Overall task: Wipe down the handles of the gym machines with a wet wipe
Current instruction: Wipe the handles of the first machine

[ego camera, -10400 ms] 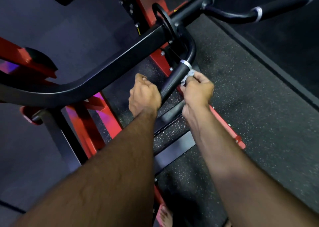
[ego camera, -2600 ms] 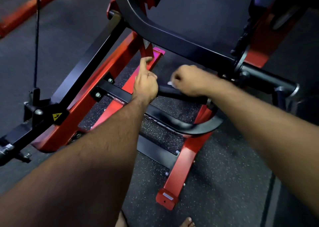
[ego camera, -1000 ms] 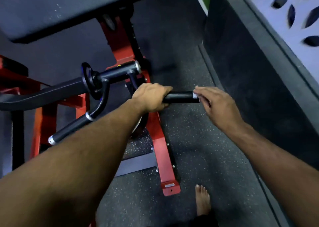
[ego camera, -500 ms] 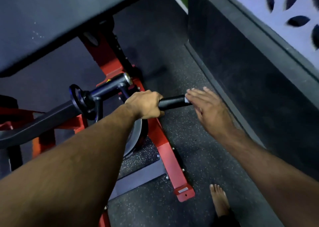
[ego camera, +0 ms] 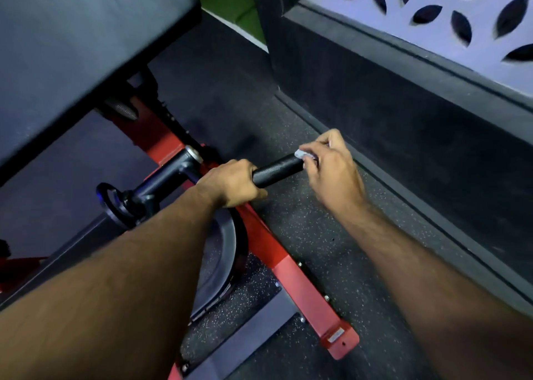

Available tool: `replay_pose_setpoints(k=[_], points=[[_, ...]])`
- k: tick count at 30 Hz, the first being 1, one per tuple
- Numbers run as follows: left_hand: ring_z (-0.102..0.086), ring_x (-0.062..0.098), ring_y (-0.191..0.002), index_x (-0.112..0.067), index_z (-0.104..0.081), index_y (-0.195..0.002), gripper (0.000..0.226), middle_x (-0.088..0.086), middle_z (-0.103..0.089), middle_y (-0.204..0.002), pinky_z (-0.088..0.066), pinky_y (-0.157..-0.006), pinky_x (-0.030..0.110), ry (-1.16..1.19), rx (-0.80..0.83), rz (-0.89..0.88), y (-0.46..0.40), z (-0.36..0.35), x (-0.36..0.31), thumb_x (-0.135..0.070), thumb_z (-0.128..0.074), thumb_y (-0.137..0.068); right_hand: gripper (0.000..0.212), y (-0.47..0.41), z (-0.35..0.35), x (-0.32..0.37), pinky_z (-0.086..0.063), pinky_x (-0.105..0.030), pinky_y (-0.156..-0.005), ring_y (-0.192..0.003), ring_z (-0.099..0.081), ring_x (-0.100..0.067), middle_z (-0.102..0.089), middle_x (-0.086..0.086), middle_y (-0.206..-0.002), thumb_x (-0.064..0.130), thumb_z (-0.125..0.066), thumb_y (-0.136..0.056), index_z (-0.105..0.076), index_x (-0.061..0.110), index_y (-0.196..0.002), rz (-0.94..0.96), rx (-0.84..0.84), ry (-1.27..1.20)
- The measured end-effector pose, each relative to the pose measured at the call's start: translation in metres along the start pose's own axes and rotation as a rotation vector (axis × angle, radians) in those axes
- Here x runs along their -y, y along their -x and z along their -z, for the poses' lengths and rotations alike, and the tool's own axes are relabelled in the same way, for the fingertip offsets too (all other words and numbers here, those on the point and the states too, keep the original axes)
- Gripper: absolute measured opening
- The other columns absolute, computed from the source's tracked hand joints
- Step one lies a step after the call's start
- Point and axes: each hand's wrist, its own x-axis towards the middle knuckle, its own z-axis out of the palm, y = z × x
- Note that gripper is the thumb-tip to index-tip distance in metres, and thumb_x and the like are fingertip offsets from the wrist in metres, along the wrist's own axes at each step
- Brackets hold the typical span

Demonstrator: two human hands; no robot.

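Observation:
A black knurled handle [ego camera: 278, 170] sticks out to the right from a red and black gym machine. My left hand [ego camera: 230, 184] grips the inner part of this handle. At the handle's outer end, my right hand [ego camera: 334, 167] pinches a small white wet wipe [ego camera: 302, 154] and holds it against the tip. Most of the wipe is hidden under my fingers.
A grey padded seat [ego camera: 80, 47] hangs over the upper left. A red frame foot [ego camera: 305, 290] runs along the speckled rubber floor below the handle. A black weight plate [ego camera: 222, 264] sits under my left forearm. A dark ledge and patterned wall [ego camera: 403, 96] close off the right.
My right hand, flat against the handle's end half a second ago, has curled around the wipe at the tip. My left hand keeps its grip on the handle.

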Motion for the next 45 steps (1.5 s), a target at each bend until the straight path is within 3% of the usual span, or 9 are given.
replay_pose_setpoints(k=[4, 9, 14, 20, 36, 38, 40, 42, 45], points=[[-0.065, 0.021, -0.075, -0.027, -0.053, -0.067, 0.03, -0.005, -0.061, -0.07, -0.044, -0.065, 0.03, -0.027, -0.019, 0.009, 0.001, 0.0, -0.001, -0.047, -0.073, -0.075, 0.018, -0.006, -0.001, 0.001, -0.055, -0.036, -0.08, -0.078, -0.053, -0.006, -0.049, 0.005, -0.107, 0.023, -0.061, -0.099, -0.072, 0.018, -0.113, -0.093, -0.066, -0.02], [-0.063, 0.023, -0.075, -0.026, -0.053, -0.069, 0.03, -0.004, -0.06, -0.072, -0.042, -0.065, 0.03, -0.04, -0.035, 0.004, 0.002, 0.001, -0.002, -0.048, -0.073, -0.075, 0.028, 0.005, -0.009, 0.014, -0.055, -0.032, -0.077, -0.081, -0.059, -0.015, -0.051, 0.003, -0.104, 0.031, -0.056, -0.102, -0.07, 0.016, -0.12, 0.063, 0.053, 0.031], [-0.06, 0.019, -0.072, -0.028, -0.052, -0.071, 0.03, -0.005, -0.058, -0.075, -0.043, -0.066, 0.031, -0.053, -0.055, 0.007, 0.003, 0.0, -0.002, -0.049, -0.073, -0.076, 0.03, 0.003, -0.012, 0.011, -0.036, 0.002, -0.062, -0.073, -0.046, -0.002, -0.047, 0.004, -0.103, 0.027, -0.055, -0.102, -0.069, 0.012, -0.124, -0.071, -0.053, 0.006], [-0.06, 0.014, -0.069, -0.028, -0.054, -0.074, 0.029, -0.005, -0.061, -0.076, -0.043, -0.063, 0.031, -0.048, -0.04, 0.003, 0.004, 0.001, 0.0, -0.05, -0.073, -0.077, 0.031, -0.003, -0.011, 0.004, -0.058, -0.033, -0.075, -0.079, -0.053, -0.008, -0.054, 0.001, -0.102, 0.031, -0.055, -0.103, -0.069, 0.015, -0.125, -0.119, -0.085, 0.021], [-0.06, 0.014, -0.069, -0.028, -0.051, -0.07, 0.031, -0.007, -0.06, -0.072, -0.042, -0.064, 0.03, -0.071, -0.029, -0.025, -0.004, -0.003, 0.003, -0.051, -0.07, -0.075, 0.023, 0.013, -0.022, -0.007, -0.058, -0.038, -0.077, -0.102, -0.05, -0.017, -0.052, -0.004, -0.11, 0.009, -0.06, -0.097, -0.069, 0.005, -0.118, 0.169, -0.107, 0.101], [-0.061, 0.016, -0.07, -0.028, -0.051, -0.069, 0.031, -0.007, -0.06, -0.072, -0.042, -0.064, 0.03, -0.072, -0.037, -0.022, -0.004, -0.002, 0.003, -0.052, -0.071, -0.075, 0.034, 0.018, -0.027, -0.011, -0.053, -0.043, -0.098, -0.123, -0.047, -0.023, -0.055, -0.009, -0.127, 0.008, -0.058, -0.097, -0.063, 0.004, -0.13, 0.198, -0.113, 0.186], [-0.062, 0.017, -0.07, -0.028, -0.051, -0.069, 0.031, -0.007, -0.06, -0.071, -0.042, -0.063, 0.03, -0.071, -0.037, -0.02, -0.003, -0.002, 0.002, -0.051, -0.071, -0.074, 0.05, 0.024, -0.035, -0.007, -0.03, -0.049, -0.12, -0.146, -0.032, -0.03, -0.044, -0.016, -0.151, 0.013, -0.054, -0.097, -0.047, -0.001, -0.144, 0.215, -0.07, 0.287], [-0.063, 0.019, -0.07, -0.027, -0.051, -0.069, 0.031, -0.006, -0.061, -0.071, -0.043, -0.063, 0.03, -0.066, -0.031, -0.025, -0.004, -0.002, 0.002, -0.051, -0.07, -0.073, 0.063, 0.03, -0.042, -0.002, -0.016, -0.051, -0.124, -0.15, -0.025, -0.032, -0.035, -0.019, -0.157, 0.025, -0.046, -0.093, -0.038, -0.003, -0.149, 0.245, -0.002, 0.351], [-0.064, 0.019, -0.069, -0.027, -0.052, -0.069, 0.031, -0.005, -0.062, -0.07, -0.044, -0.062, 0.03, -0.056, -0.022, -0.029, -0.003, -0.002, 0.002, -0.052, -0.07, -0.073, 0.06, 0.02, -0.045, -0.008, -0.017, -0.05, -0.124, -0.137, -0.042, -0.035, -0.051, -0.02, -0.14, 0.037, -0.043, -0.094, -0.049, -0.001, -0.14, 0.357, 0.019, 0.414]])
